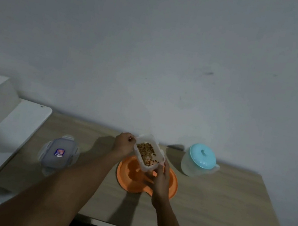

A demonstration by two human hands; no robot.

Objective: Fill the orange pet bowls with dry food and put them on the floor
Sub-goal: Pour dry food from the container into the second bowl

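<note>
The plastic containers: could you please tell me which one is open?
The container held by the left hand and right hand over the orange bowl: lidless, dry food showing. The box at left on the table is closed.

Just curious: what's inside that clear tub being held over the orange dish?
Brown dry food pellets partly fill the clear tub. The right hand hides its lower corner.

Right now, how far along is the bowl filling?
Done: the food container is open, and a grey lid lies on the table. In hand: the left hand and right hand hold the container tilted over the orange bowl, with the dry food near its lower end. Left: the bowl hollow that shows looks empty, so the pouring, then setting the bowl on the floor.
</note>
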